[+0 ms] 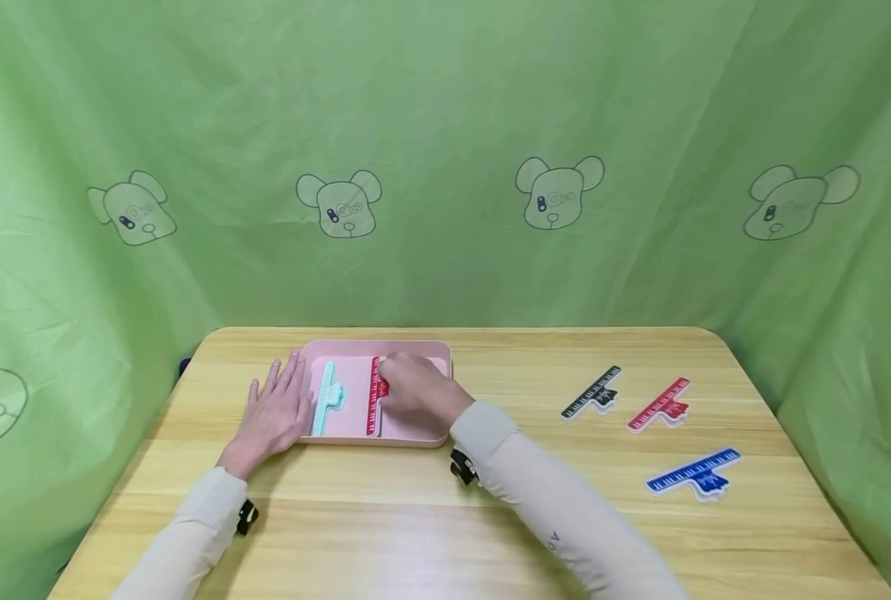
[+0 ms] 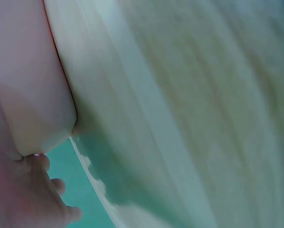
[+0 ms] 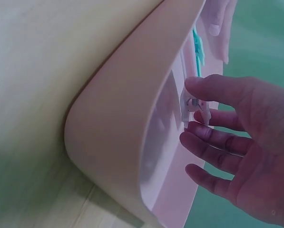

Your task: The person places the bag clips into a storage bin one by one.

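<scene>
A pink tray (image 1: 385,442) lies toward the back left of the table. Inside it, a mint-green ruler-shaped clip (image 1: 325,400) lies along the left side. Right of that is a red clip with a piano-key pattern (image 1: 374,408), also in the tray. My right hand (image 1: 421,385) pinches the red clip's handle; the right wrist view shows thumb and fingers around the white, sprung clip part (image 3: 197,102). With fingers extended, my left hand (image 1: 274,415) rests against the tray's left edge. In the left wrist view, that hand (image 2: 23,190) touches the tray wall (image 2: 32,95).
On the table's right side lie a black clip (image 1: 591,393), another red clip (image 1: 659,406) and a blue clip (image 1: 694,472). The wooden table (image 1: 385,533) has rounded back corners. Green curtain (image 1: 445,275) surrounds it at the back and sides.
</scene>
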The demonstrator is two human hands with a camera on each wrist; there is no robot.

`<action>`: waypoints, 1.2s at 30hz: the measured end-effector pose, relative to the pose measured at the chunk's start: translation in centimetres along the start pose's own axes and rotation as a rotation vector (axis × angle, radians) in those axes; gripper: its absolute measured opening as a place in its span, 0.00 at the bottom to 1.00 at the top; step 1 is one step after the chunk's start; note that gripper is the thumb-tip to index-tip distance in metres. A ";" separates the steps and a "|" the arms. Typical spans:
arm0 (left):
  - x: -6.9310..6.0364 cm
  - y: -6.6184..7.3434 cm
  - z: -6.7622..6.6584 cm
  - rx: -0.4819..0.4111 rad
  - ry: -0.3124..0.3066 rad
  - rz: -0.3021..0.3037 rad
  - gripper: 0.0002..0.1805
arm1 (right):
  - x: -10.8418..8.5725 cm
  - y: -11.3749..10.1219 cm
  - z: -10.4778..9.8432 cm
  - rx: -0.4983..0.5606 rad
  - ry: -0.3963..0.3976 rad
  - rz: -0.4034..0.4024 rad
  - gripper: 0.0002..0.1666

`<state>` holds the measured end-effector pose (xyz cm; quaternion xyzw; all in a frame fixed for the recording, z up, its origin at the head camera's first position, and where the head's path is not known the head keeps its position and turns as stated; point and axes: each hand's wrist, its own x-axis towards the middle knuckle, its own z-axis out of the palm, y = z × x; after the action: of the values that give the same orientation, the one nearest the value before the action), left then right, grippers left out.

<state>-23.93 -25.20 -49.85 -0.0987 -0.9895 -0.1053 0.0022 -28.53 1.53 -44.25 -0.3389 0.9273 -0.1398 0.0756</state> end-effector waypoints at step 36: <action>-0.1 0.1 -0.2 0.000 0.004 0.000 0.36 | 2.7 -2.1 1.8 -0.042 -0.049 0.050 0.13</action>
<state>-23.82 -25.14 -49.66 -0.0983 -0.9895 -0.1057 0.0043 -28.91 -2.11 -45.41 -0.3204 0.9361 -0.1100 0.0948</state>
